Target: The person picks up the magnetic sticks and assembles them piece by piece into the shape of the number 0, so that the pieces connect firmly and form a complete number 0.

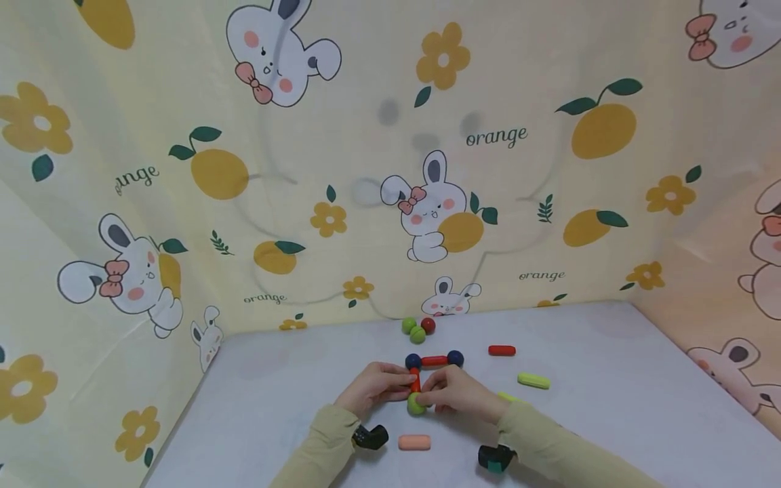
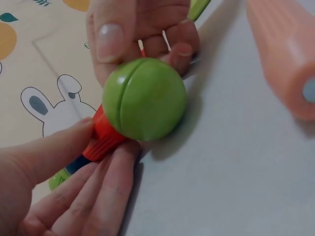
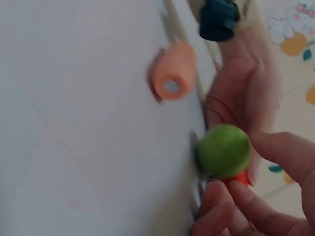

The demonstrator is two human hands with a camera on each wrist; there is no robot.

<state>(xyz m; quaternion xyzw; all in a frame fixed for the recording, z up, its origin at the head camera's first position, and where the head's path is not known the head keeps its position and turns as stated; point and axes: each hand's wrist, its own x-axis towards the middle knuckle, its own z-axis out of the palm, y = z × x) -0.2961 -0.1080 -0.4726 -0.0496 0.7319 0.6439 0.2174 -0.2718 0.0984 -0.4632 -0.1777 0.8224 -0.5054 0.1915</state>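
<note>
An L-shaped chain of balls and rods lies on the table. A dark blue ball (image 1: 413,361) forms its corner, and a red rod (image 1: 434,360) runs from there to another dark blue ball (image 1: 455,358). A second red rod (image 2: 106,135) leads toward me to a green ball (image 2: 147,98). My left hand (image 1: 375,388) pinches this second rod between thumb and fingers. From the other side, my right hand (image 1: 460,394) holds the green ball at the rod's end with thumb and fingertips. In the right wrist view the ball (image 3: 225,151) hides most of the rod.
A peach rod (image 1: 414,442) with a silvery disc in its end lies nearer me. To the right are a loose red rod (image 1: 502,350) and a yellow-green rod (image 1: 533,381), plus another partly behind my right arm. Two green balls (image 1: 417,335) and a red ball (image 1: 428,326) sit near the back curtain.
</note>
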